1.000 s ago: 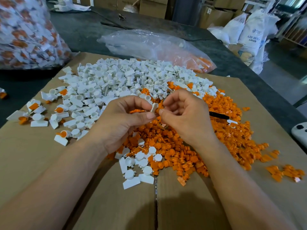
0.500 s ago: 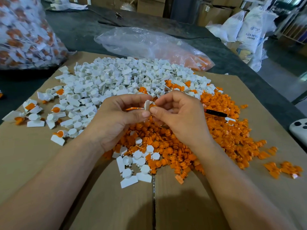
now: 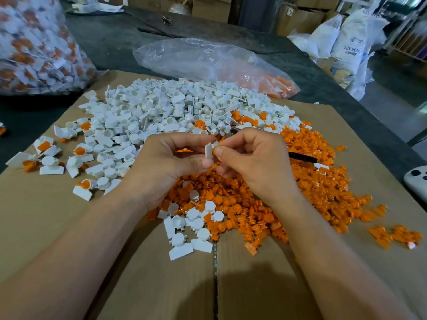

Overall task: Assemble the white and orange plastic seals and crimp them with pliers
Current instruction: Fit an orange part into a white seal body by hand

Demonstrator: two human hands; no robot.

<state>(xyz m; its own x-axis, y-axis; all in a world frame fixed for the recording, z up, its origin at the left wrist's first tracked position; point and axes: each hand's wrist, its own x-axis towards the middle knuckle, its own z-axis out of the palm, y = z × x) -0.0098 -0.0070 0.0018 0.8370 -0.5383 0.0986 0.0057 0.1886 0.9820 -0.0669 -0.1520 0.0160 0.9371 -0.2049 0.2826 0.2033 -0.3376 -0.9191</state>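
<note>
Long dark grey table top [image 3: 111,42] runs back from near edge; surface matte, slightly wrinkled. Flattened brown cardboard sheet [image 3: 379,144] covers near part of it, seam running down middle. Behind table: stacked brown cardboard boxes [image 3: 208,8]. Right of table: white sacks [image 3: 349,42], one printed "ABS RESIN", standing on smooth grey floor [image 3: 392,109]. Bright daylight at upper right; near side dimmer, soft shadow on cardboard.
</note>
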